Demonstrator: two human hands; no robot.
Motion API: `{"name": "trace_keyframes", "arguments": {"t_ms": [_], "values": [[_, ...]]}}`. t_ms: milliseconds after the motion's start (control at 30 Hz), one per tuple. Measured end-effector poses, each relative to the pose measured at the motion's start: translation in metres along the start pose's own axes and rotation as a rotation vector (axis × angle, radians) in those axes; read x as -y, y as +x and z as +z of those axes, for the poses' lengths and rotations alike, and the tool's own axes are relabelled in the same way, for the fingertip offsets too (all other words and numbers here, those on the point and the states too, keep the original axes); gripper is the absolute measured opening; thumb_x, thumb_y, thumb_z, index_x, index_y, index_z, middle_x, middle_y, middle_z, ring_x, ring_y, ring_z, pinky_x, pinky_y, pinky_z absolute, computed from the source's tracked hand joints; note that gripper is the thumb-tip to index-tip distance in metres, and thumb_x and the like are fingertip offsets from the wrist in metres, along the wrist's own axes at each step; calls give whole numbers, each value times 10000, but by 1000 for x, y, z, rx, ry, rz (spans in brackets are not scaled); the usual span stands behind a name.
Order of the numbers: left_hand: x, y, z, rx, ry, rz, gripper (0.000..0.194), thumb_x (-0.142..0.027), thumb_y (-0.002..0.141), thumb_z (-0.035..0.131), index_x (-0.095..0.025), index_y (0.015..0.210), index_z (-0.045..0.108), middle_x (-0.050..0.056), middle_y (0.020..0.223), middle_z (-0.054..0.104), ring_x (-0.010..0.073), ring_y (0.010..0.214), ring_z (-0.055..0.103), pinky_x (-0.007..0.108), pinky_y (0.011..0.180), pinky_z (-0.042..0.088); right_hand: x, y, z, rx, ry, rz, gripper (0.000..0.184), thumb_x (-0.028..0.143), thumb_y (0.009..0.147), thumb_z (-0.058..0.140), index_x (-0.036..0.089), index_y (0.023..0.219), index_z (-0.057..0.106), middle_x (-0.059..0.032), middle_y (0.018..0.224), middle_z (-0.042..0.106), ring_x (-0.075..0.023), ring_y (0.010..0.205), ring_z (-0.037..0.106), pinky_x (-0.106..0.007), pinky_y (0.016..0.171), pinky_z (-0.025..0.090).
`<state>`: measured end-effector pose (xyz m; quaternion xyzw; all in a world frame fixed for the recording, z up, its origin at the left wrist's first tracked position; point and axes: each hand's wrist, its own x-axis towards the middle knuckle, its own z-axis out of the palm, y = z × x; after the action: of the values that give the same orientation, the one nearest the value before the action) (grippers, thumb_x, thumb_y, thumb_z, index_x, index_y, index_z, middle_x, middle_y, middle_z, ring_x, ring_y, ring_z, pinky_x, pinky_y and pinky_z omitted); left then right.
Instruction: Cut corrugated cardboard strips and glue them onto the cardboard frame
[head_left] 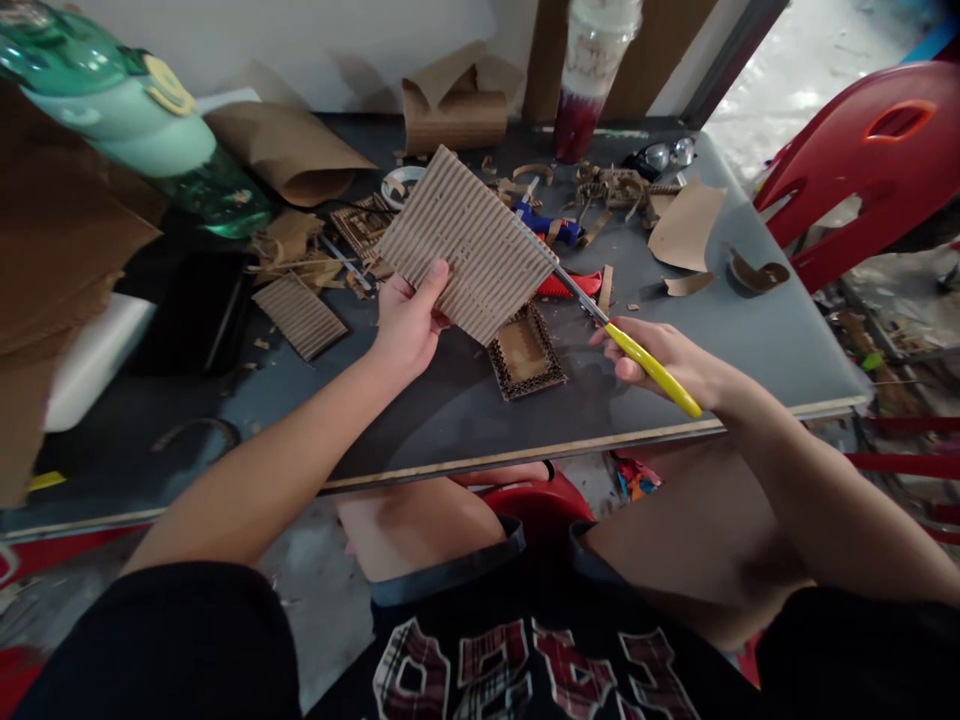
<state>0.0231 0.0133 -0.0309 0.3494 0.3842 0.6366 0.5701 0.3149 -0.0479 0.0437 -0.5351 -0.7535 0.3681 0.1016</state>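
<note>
My left hand (409,328) grips a square of corrugated cardboard (469,235) by its lower left edge, thumb on the ribbed face. The piece is held up above the table, tilted. In my right hand (667,358) is a pair of scissors (651,370) with yellow handles, my fingers wrapped around them. The blades lie along the cardboard's upper right edge; whether they are parted I cannot tell. Below the sheet, partly covered by it, sits a small rectangular cardboard tray (553,375) with corrugated walls. A smaller ribbed piece (301,315) rests left of my left hand.
Cardboard scraps (611,185) litter the back of the grey table (675,310). A blue tool (551,225) and a red-handled item (574,284) lie behind the sheet. A green bottle (172,140) stands left, a drink cup (589,85) at the back. A red chair (870,150) is at right.
</note>
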Motion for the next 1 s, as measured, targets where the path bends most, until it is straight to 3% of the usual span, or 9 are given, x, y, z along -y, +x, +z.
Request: {"name": "trace_keyframes", "arguments": {"t_ms": [333,600,867,1000], "values": [[5,1,-5,26,23,6,534,-553,591,933,-209,876,642,1,854,702,200,911,722,275,779,637,1,2,1,1,-26,13,860,962,722,418,172,998,613,-33,760,573,-172,679,501,-306,638,371],[5,1,-5,58,44,-24,573,-569,553,942,-200,873,643,-14,784,672,131,678,661,301,729,644,3,1,0,0,-110,55,912,993,694,376,167,1001,609,-31,730,561,-166,648,475,-311,624,356],[5,0,-6,103,14,-29,523,-500,572,955,-199,886,665,8,867,699,162,766,680,321,755,640,5,-2,2,-14,-189,80,898,1003,710,293,175,898,588,-19,661,540,-150,582,425,-309,592,310],[6,0,-7,94,17,-42,499,-504,604,937,-200,883,655,17,875,698,204,874,701,357,808,638,2,-3,3,-20,-165,44,887,982,738,309,176,967,599,-21,676,548,-157,600,448,-303,604,332]]}}
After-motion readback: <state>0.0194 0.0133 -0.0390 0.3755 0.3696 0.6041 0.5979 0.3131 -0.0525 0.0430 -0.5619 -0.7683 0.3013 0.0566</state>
